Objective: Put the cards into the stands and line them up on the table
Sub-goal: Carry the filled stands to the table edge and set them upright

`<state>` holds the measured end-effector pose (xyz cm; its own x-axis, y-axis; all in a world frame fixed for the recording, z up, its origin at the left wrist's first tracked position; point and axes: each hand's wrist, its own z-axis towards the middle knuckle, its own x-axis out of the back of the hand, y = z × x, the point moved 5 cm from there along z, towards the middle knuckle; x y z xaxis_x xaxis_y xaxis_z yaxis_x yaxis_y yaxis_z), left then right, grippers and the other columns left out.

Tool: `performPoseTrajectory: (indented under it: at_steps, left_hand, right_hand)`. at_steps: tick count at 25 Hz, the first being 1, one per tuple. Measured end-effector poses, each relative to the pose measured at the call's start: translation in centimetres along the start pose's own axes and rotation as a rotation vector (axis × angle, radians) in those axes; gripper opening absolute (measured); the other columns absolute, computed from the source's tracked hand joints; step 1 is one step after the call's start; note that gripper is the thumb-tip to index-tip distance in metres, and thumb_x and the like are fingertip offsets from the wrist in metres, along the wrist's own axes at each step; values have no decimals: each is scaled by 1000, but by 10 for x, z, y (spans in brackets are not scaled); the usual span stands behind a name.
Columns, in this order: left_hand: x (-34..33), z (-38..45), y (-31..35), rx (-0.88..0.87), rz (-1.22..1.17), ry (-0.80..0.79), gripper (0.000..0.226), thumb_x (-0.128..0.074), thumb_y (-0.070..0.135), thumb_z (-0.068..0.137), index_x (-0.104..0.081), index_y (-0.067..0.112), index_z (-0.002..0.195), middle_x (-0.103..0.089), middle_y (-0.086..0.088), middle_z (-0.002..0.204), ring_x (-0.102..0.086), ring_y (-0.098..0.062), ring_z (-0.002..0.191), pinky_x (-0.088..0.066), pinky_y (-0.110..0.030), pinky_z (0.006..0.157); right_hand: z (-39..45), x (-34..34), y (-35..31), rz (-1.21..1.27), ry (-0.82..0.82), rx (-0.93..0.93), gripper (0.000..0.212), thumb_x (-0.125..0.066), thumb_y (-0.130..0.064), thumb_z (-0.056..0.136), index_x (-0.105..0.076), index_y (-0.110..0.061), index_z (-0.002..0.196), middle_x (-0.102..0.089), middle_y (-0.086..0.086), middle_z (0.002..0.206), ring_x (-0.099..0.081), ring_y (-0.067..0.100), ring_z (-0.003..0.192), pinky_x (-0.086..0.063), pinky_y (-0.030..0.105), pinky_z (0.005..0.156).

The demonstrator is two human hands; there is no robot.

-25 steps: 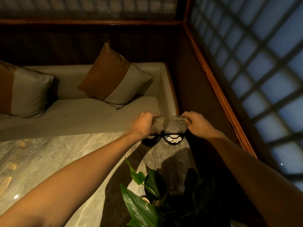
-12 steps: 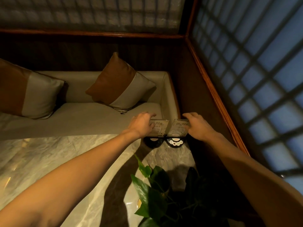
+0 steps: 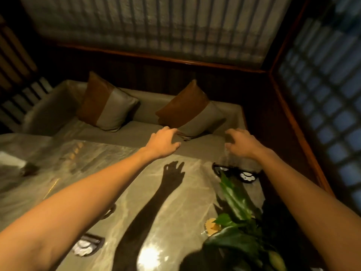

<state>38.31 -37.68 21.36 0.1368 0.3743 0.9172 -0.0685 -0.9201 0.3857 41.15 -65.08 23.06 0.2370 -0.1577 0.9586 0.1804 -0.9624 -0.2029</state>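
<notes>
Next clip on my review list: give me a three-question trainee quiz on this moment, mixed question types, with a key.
1. True or false: the left hand is gripping a card.
2. Multiple choice: the two stands at the far right of the table are A) side by side, B) stacked, C) at opposite ends.
3. Short answer: what green thing partly hides the stands from the camera?

Key
1. False. Both the left hand and the right hand are open, lifted and empty.
2. A. Their dark round bases sit next to each other; the cards above them are too blurred to read.
3. The leaves of the plant at the near right.
</notes>
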Motion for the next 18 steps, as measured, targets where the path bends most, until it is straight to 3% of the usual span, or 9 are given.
performPoseTrajectory:
  at_steps: [4,9,14,18]
  left_hand:
    - [40,-72,-79,75,-62,60,60,-60,48,94,-43,27,147,-48,-7,146,-47,-28,134,-39,-49,109]
    - [62,-159,-167,77,-154,143,64,-60,50,93,-42,24,149,-48,-1,149,-45,-20,137,-39,-44,111]
    - [45,-221,-236,116,-154,74,62,-65,44,92,-46,20,146,-51,-5,146,-47,-22,135,-39,-41,111]
    - [26,-252,-267,112,-183,-16,60,-69,40,88,-53,17,141,-57,-6,141,-52,-23,132,-41,-39,109]
  right_hand:
    - [-18,-22,-107,101,58,76,64,-61,-36,97,-33,-22,154,-38,11,156,-37,32,143,-38,47,113]
    - [-46,-71,-236,174,39,220,77,-60,-41,97,-18,-22,159,-18,11,166,-17,30,153,-27,49,119]
    - [-77,-135,-332,220,-35,301,84,-63,-42,94,-14,-22,160,-12,10,168,-11,27,155,-20,45,122]
    - [-102,-187,-379,232,-102,333,83,-63,-39,94,-16,-18,159,-18,12,167,-17,29,153,-22,46,122]
